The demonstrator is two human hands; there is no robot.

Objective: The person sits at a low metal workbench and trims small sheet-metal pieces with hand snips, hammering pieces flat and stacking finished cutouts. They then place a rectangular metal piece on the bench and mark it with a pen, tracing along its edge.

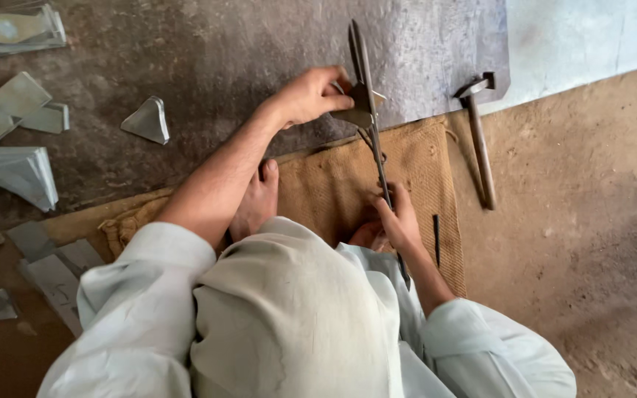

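**Sheet-metal piece held in long shears**

A small, thin metal piece (359,105), roughly triangular and dull grey, sits between the blades of a pair of long shears (369,110), at about twelve o'clock from the person's lap. It looks light and stiff, with raw cut edges that are likely sharp; the flat face away from the blades seems the safest place to pinch it, which is where it is held now. The left hand (310,94) has its grip closed on the piece, fingers and thumb pinching its near-left side. The right hand (398,221) is at about one o'clock, closer to the body, its grip closed around the lower handle of the shears, whose long steel arms probably weigh far more than the piece.

Under the shears lies a burlap mat (414,169), partly over a dark metal slab (223,59) on the floor. A bare foot (257,203) rests on the mat's left part. A hammer (478,140) lies at two o'clock. More cut metal pieces (16,110) are scattered at ten o'clock, with one folded piece (147,120) nearer, at eleven.
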